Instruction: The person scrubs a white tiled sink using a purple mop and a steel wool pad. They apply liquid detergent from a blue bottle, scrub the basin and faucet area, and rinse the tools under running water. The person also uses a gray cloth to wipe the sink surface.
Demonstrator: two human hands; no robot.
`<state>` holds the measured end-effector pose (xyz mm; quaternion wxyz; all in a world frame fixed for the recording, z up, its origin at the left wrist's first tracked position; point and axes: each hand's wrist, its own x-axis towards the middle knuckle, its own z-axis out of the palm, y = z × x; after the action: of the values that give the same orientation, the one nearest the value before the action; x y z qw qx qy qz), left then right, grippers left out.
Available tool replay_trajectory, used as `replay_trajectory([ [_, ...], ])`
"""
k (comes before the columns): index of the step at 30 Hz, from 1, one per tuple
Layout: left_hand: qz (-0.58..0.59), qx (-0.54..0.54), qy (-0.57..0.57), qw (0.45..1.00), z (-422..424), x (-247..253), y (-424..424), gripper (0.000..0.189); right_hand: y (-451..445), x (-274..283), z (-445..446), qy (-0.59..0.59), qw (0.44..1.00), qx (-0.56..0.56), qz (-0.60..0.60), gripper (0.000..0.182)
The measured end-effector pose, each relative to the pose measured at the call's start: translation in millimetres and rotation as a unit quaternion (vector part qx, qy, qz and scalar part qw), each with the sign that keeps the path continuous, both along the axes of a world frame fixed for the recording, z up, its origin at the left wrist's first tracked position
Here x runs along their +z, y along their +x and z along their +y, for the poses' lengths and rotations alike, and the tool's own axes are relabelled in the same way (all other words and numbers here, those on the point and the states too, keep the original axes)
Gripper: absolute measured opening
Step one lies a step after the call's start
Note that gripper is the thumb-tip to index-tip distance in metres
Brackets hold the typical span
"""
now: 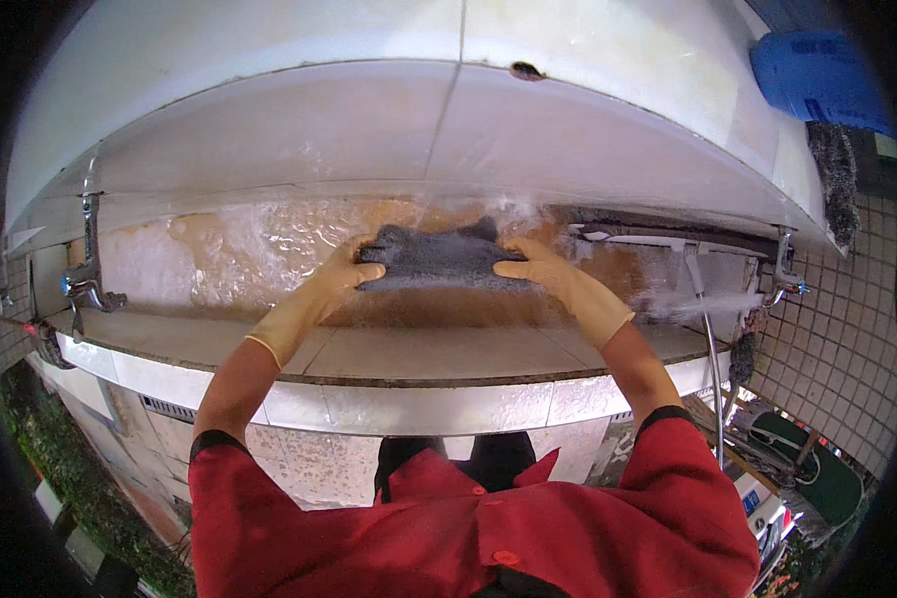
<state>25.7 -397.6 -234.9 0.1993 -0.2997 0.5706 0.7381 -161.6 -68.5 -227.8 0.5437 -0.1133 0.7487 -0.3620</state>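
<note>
A dark grey cloth (pixel 442 260), wet and bunched into a wide bundle, hangs low over the trough between my hands. My left hand (pixel 336 275), in a pale yellow rubber glove, grips its left end with the thumb on top. At the other end my right hand (pixel 542 270), gloved alike, holds it the same way. Both hands' fingertips are partly hidden by the fabric. Around the cloth, brownish water (pixel 299 243) ripples and splashes in the long tiled trough sink (pixel 404 357).
Metal taps stand at the left (pixel 82 288) and right (pixel 785 288); water streams from the right one. A metal-handled tool (pixel 709 336) leans over the trough's right front edge. A blue plastic container (pixel 818 78) is at upper right. The tiled front ledge (pixel 433 407) runs before my body.
</note>
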Motion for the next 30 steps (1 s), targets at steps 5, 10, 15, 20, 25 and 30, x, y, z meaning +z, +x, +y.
replay_trajectory([
  [5, -0.130, 0.041, -0.143, 0.980, -30.0, -2.8, -28.4, 0.064, -26.5, -29.9, 5.5, 0.105, 0.989, 0.021, 0.097, 0.084],
  [10, -0.062, 0.123, -0.188, 0.973, -28.9, -142.0, -5.5, 0.073, 13.8, -73.7, -62.9, 0.237, 0.899, 0.116, 0.348, 0.094],
  [15, -0.195, 0.051, -0.136, 0.970, 75.7, -100.7, -35.3, 0.069, 64.3, -117.5, -94.5, 0.069, 0.825, 0.484, 0.284, 0.065],
  [20, -0.133, 0.273, 0.118, 0.945, 84.2, -100.4, -23.7, 0.046, 57.3, -95.1, -93.6, 0.032, 0.989, -0.043, 0.135, 0.058],
  [25, -0.120, 0.318, 0.244, 0.908, 80.4, -107.6, -34.7, 0.036, 103.5, -12.4, -94.0, -0.231, 0.961, 0.046, 0.146, 0.040],
  [30, -0.144, 0.311, 0.292, 0.893, 92.2, -86.4, -45.3, 0.029, 88.7, 33.0, -129.3, -0.163, 0.934, 0.129, 0.290, 0.046],
])
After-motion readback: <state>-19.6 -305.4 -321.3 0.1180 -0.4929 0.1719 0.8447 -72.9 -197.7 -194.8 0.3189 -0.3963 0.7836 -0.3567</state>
